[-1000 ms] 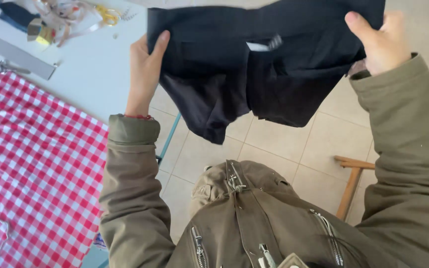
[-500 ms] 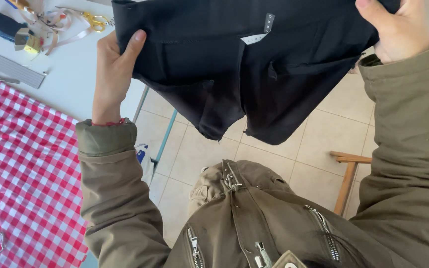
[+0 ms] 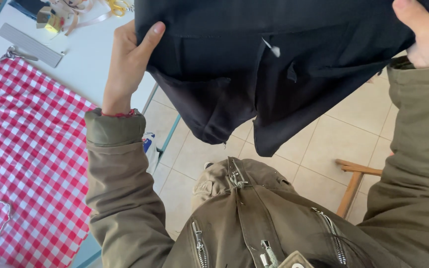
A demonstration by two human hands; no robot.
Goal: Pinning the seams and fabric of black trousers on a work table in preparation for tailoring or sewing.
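I hold a black garment (image 3: 284, 59) spread out in the air in front of me, over the tiled floor. My left hand (image 3: 131, 59) grips its left edge, thumb on top of the cloth. At the top right my right hand (image 3: 423, 32) pinches the other edge. A small white label (image 3: 273, 48) hangs near the garment's middle, and two dark folds droop below it. Olive jacket sleeves cover both my arms.
A white table (image 3: 83, 69) stands at the left, with a red and white checked cloth (image 3: 21, 164) on it. A grey ruler (image 3: 30, 44), metal clips, ribbons and yellow scissors (image 3: 120, 6) lie at its far end. A wooden stool leg (image 3: 351, 186) shows at the lower right.
The garment has moved up and closer to the camera and now fills the top of the view. My left hand has shifted along its left edge; both hands keep their hold.
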